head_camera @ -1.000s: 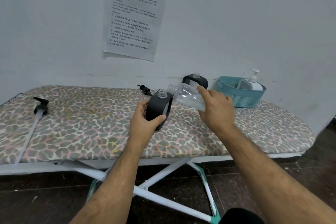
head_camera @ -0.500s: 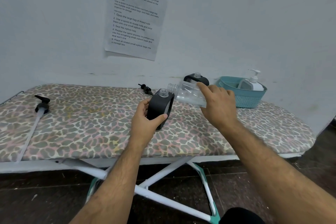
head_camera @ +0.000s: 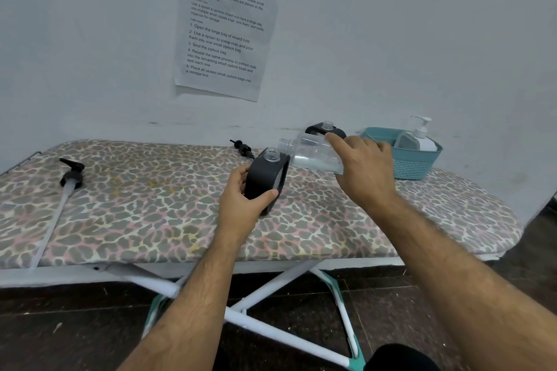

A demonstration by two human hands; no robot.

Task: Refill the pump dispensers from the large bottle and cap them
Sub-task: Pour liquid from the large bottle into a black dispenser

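Ironing board point(head_camera: 150, 214): tilted clear bottle point(head_camera: 313, 153) unmoved.

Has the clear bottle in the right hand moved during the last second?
No, hardly: the clear bottle stays tilted with its mouth just above the black dispenser, in front of the second dispenser.

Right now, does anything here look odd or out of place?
The sheet on the wall describes portioning mixed nuts, not refilling dispensers. A long-tubed pump lies loose at the board's far left. No spill is visible.

Two bare forearms with dark hair, no sleeves, watch or rings visible.
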